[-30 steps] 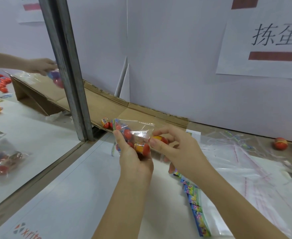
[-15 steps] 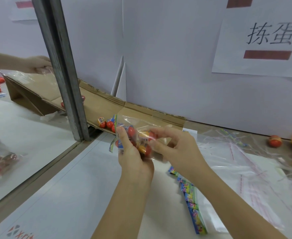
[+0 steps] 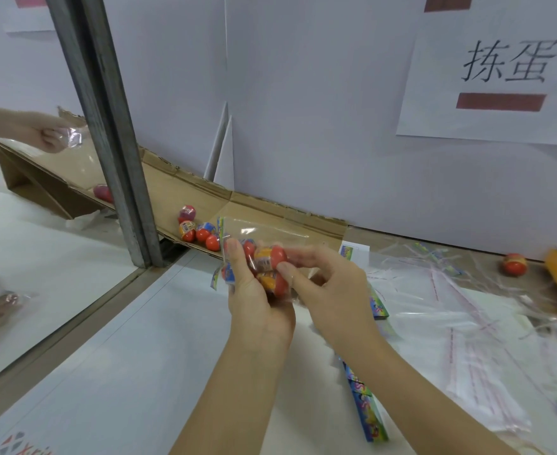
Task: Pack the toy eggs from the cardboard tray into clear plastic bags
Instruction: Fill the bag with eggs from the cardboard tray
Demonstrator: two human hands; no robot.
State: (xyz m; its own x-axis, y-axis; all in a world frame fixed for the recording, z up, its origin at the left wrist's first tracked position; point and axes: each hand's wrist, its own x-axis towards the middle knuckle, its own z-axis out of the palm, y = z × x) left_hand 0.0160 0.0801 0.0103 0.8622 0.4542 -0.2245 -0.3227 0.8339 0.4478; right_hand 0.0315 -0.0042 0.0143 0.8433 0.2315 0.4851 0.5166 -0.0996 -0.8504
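Note:
A clear plastic bag (image 3: 270,233) holding several red and yellow toy eggs (image 3: 270,257) sits in my two hands above the white table. My left hand (image 3: 254,300) grips the bag from below and on its left side, thumb up along it. My right hand (image 3: 323,284) pinches the bag at an egg with thumb and forefinger. Behind the bag, a sloped cardboard tray (image 3: 172,188) runs along the wall, with several loose eggs (image 3: 198,231) gathered at its lower edge.
A metal post (image 3: 106,126) stands left of the tray. Another person's hand (image 3: 49,137) holds a bag at the tray's upper end. Empty clear bags (image 3: 451,323) and coloured paper strips (image 3: 366,408) lie on the right. One egg (image 3: 513,264) rests by the wall.
My hands have drawn the bag slightly toward me and my right fingers have shifted on it. More eggs have rolled down to the tray's lower edge.

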